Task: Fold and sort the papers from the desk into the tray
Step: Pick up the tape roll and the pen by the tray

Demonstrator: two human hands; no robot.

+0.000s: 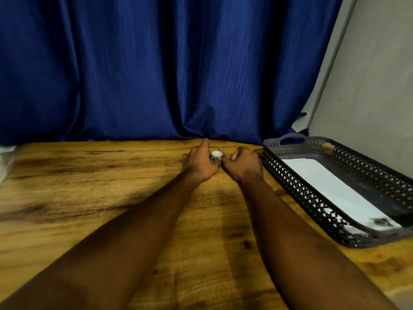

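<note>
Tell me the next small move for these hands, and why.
Probably carry the small white roll rightward and set it in the tray. The left hand pinches it at the desk's far edge, the right hand closes beside it, and white paper already lies in the tray.

I see a wooden desk (89, 198) with dark grain streaks. On its right side sits a black perforated tray (312, 198), angled, with white paper (330, 186) lying inside.
</note>
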